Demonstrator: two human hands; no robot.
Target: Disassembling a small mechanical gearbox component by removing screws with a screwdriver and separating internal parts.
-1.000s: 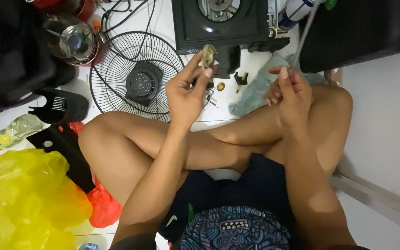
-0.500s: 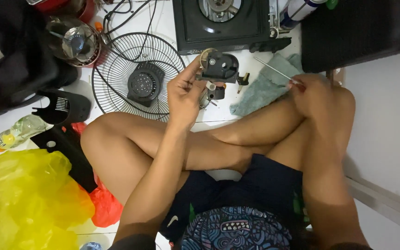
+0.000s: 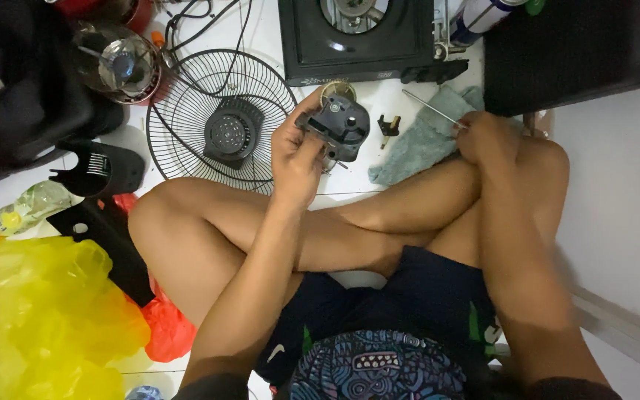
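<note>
I sit cross-legged on a white floor. My left hand [image 3: 298, 155] grips a small dark grey fan motor housing [image 3: 338, 126], held up above my knee. My right hand [image 3: 487, 137] rests on my right knee and is closed on a thin metal rod, probably a screwdriver [image 3: 430, 108], whose tip points up and left over a grey-green cloth [image 3: 420, 141]. A small black part [image 3: 388, 126] lies on the floor between motor and cloth.
A round wire fan grille [image 3: 187, 118] with a black hub lies left of the motor. A black square appliance [image 3: 357, 37] stands behind. A yellow plastic bag [image 3: 38, 318], red bag [image 3: 168, 326], black fan parts [image 3: 98, 170], a bottle [image 3: 27, 207] and a dark box [image 3: 579, 44] surround me.
My left hand turned the motor housing so its dark flat face shows and lifted it slightly. My right hand moved right and down onto my knee, carrying the thin rod.
</note>
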